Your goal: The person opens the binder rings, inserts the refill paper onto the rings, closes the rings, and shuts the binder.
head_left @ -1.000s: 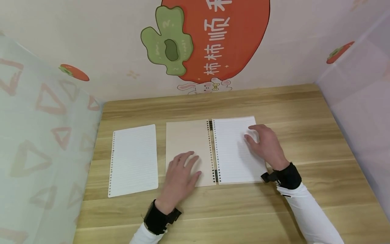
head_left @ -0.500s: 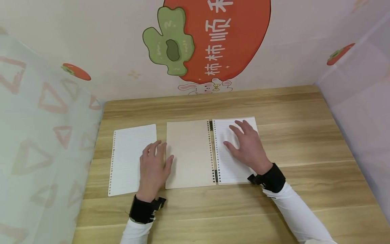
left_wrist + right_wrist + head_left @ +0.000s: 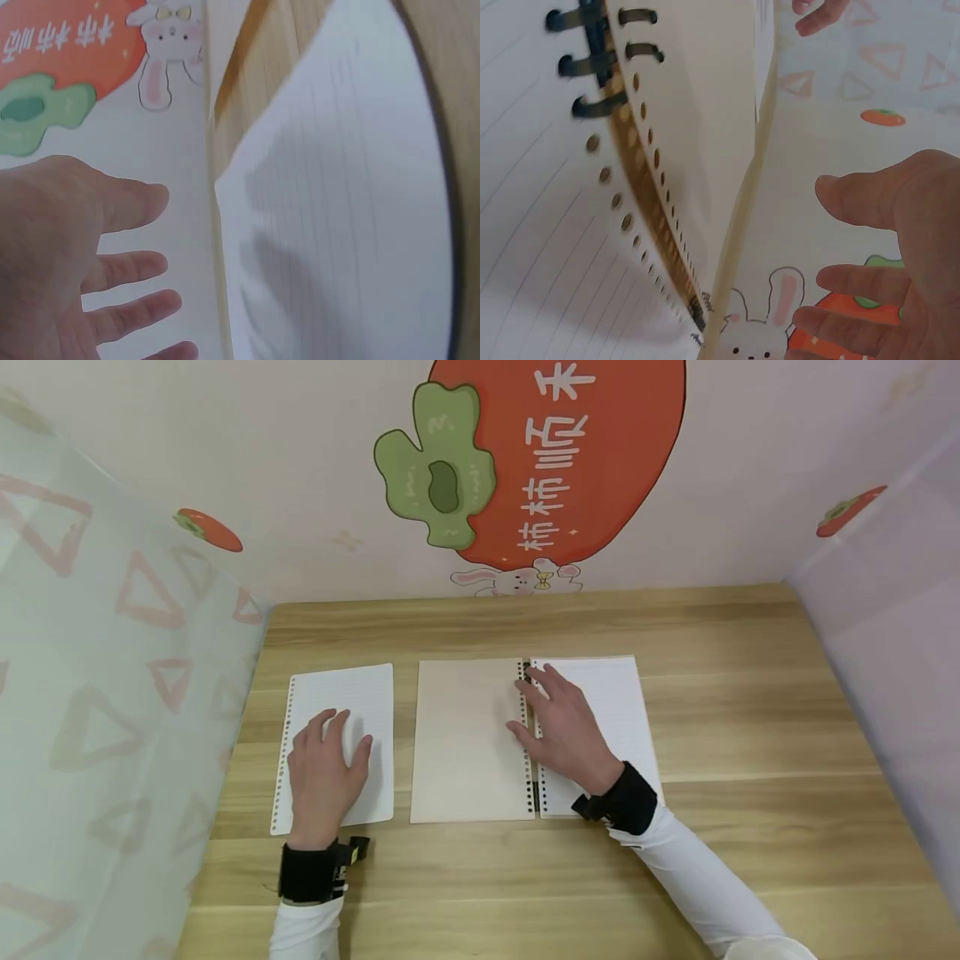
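A loose sheet of lined paper point(image 3: 360, 693), punched with holes down its left edge, lies on the left of the table. My left hand point(image 3: 324, 781) is over this sheet, fingers spread and holding nothing; its shadow falls on the lines in the left wrist view. To the right lies an open ring-bound notebook, with a plain beige cover page point(image 3: 465, 743) on its left and lined white pages point(image 3: 615, 710) on its right. Over the binding hovers my right hand point(image 3: 566, 731), fingers apart and nothing in them. Black binder rings point(image 3: 592, 64) join the two halves at each end.
The wooden table point(image 3: 480, 885) runs back to a printed backdrop point(image 3: 315, 468) with a big red persimmon. Side panels point(image 3: 135, 693) bound the table left and right. A strip of wood separates the loose sheet from the notebook.
My left hand has moved left from the beige page to over the loose sheet. My right hand has moved left from the lined pages' outer edge to the binding. The papers stay in place.
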`<state>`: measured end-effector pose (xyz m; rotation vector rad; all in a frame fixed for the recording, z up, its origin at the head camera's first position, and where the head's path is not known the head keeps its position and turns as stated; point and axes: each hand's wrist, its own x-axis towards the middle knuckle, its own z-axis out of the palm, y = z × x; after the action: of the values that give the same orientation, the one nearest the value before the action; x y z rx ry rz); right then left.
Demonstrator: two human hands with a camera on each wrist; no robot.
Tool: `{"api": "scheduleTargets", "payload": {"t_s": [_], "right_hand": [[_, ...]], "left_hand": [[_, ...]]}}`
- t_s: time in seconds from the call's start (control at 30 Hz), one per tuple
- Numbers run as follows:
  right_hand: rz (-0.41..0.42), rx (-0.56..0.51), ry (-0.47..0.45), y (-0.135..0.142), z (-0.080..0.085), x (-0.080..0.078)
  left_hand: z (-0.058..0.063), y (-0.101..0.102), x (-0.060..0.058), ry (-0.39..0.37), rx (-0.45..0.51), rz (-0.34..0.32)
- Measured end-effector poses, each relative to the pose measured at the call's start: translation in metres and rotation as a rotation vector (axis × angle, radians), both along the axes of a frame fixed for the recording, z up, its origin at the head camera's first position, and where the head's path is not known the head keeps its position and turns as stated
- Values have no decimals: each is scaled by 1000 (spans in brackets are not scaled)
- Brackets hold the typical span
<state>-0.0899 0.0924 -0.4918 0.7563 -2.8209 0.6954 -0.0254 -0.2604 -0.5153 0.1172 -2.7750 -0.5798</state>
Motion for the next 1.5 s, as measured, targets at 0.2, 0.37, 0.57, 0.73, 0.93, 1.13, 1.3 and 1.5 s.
{"api": "scheduleTargets", "payload": {"t_s": [0.2, 0.37, 0.57, 0.73, 0.93, 1.13, 1.3, 1.5], "right_hand": [[64, -2, -9, -27, 1, 7], [134, 40, -74, -51, -4, 15], [313, 143, -128, -88, -14, 34], [489, 222, -112, -115, -20, 58], [615, 286, -94, -136, -26, 73], [626, 269, -113, -147, -33, 76], [486, -101, -406, -159, -30, 66], [226, -621, -747, -177, -27, 53]], "left_hand": [[-2, -18, -3, -97, 15, 64], [-4, -32, -6, -184, 12, 109], [-3, -49, -6, -325, 57, 170], [-3, -56, -4, -422, 98, 214], [-3, -55, -7, -435, 111, 229], [-2, -54, -10, -426, 125, 230], [-2, -54, -11, -419, 131, 237], [-3, -52, -14, -397, 105, 234]]}}
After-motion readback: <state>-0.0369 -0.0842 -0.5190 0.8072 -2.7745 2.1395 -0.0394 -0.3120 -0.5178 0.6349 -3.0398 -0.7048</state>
